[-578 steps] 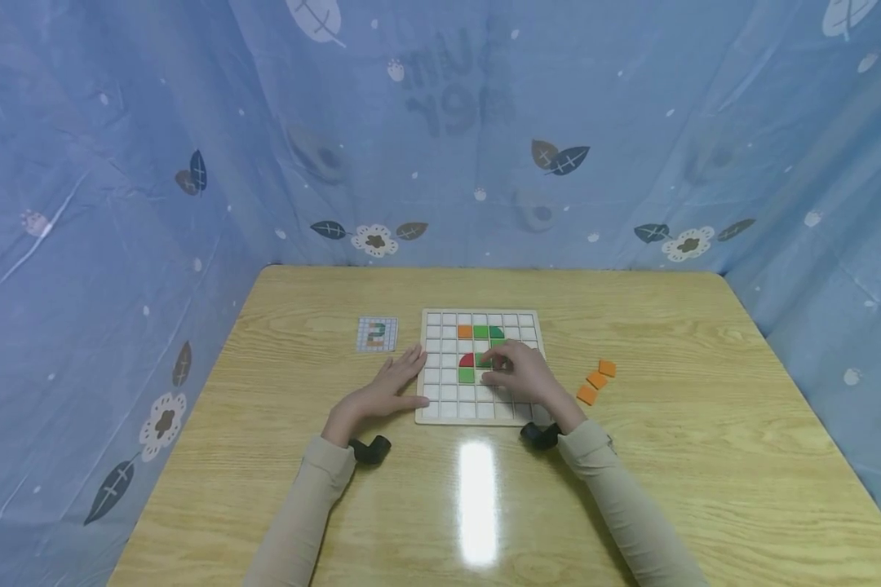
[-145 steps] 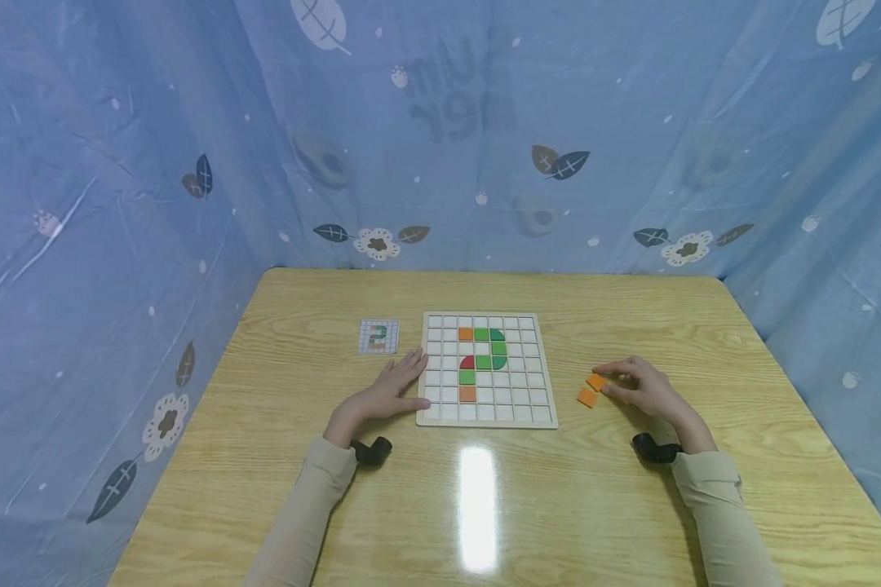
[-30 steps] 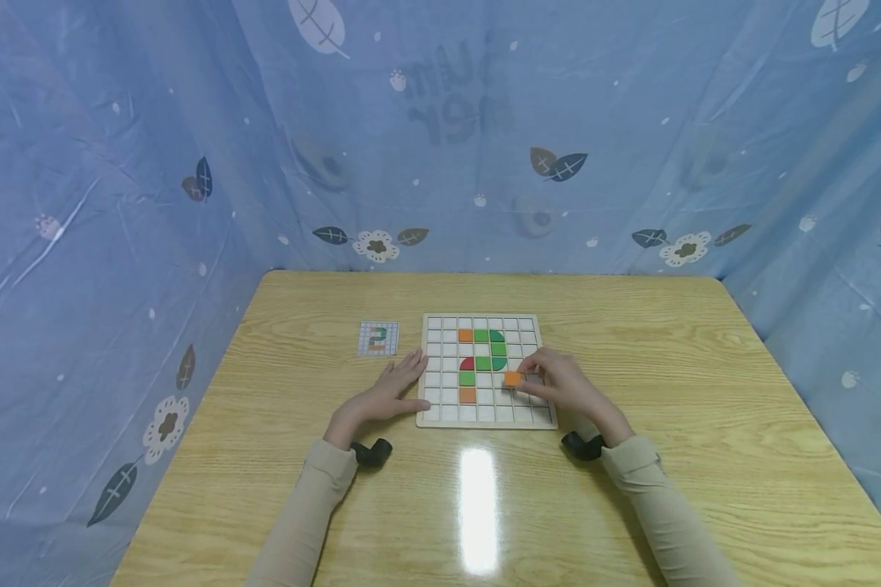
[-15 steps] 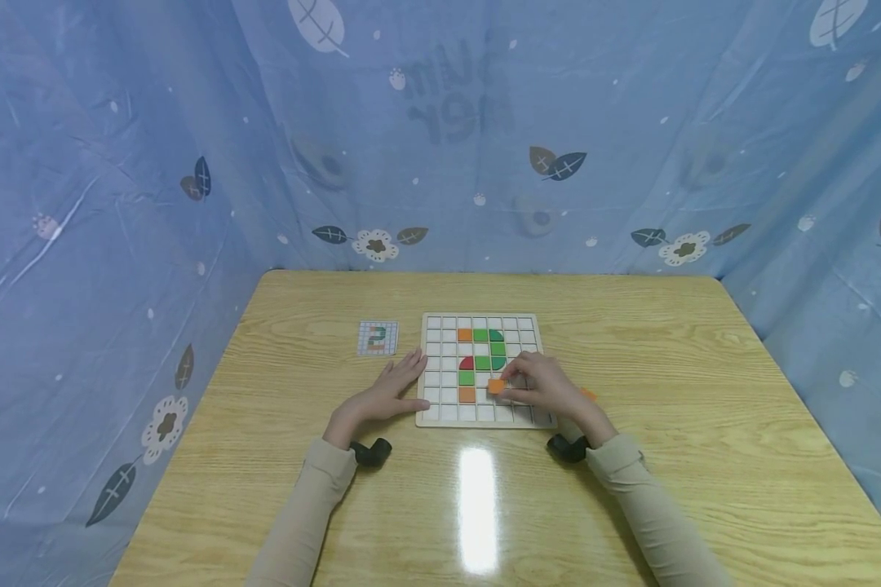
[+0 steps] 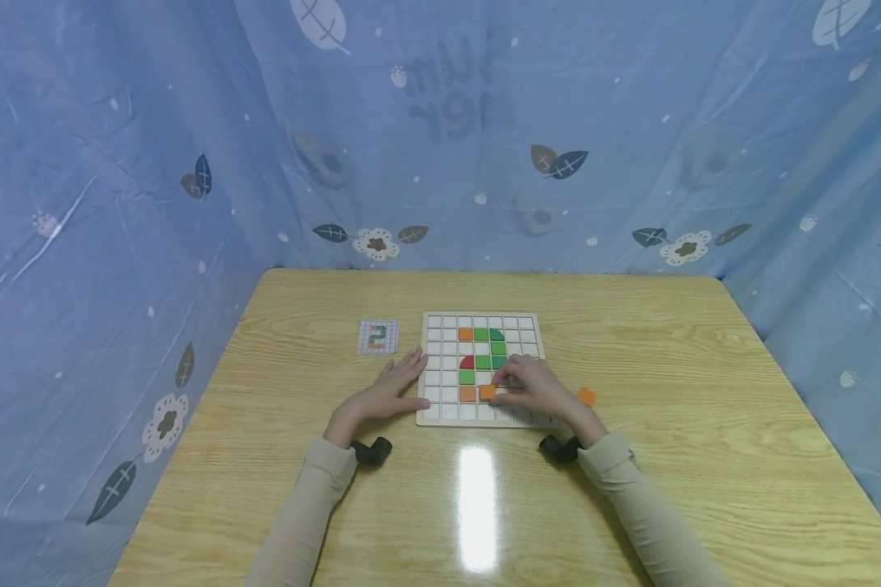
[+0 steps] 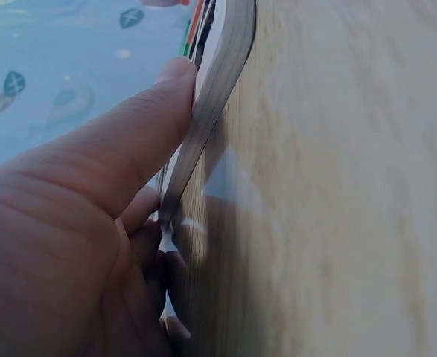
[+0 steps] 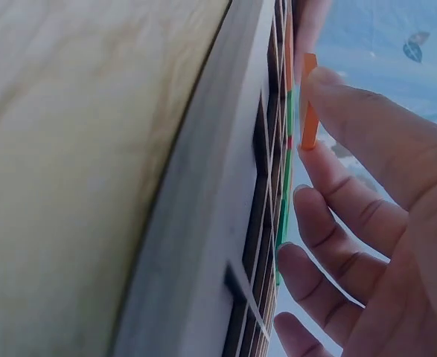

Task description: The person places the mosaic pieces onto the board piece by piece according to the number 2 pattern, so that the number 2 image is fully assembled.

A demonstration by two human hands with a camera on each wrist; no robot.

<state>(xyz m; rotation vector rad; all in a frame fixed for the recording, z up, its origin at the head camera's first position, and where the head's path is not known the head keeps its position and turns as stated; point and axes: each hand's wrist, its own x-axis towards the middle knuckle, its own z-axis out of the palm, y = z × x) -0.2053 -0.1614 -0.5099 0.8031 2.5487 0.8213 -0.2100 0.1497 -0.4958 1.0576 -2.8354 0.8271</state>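
A square white grid board (image 5: pixel 444 414) lies on the table, with orange, green and red tiles set in some cells. My left hand (image 5: pixel 383 393) rests at its left edge with spread fingers; in the left wrist view the thumb (image 6: pixel 140 137) touches the board's rim. Between thumb and index finger my right hand (image 5: pixel 534 386) pinches an orange square tile (image 5: pixel 488 392), also seen edge-on in the right wrist view (image 7: pixel 310 104). This tile is just above the board, right of an orange tile (image 5: pixel 467 394) in its cell. The right hand covers several cells.
One loose orange tile (image 5: pixel 586 396) lies on the table right of the board, beside my right wrist. A small pattern card (image 5: pixel 378 336) with a coloured figure lies left of the board. A blue patterned curtain (image 5: pixel 477 163) surrounds the wooden table (image 5: pixel 323 293).
Since 4.8 seconds ago, my right hand has picked up an orange tile from the right of the board and brought it left over the board. The left hand has stayed in place.
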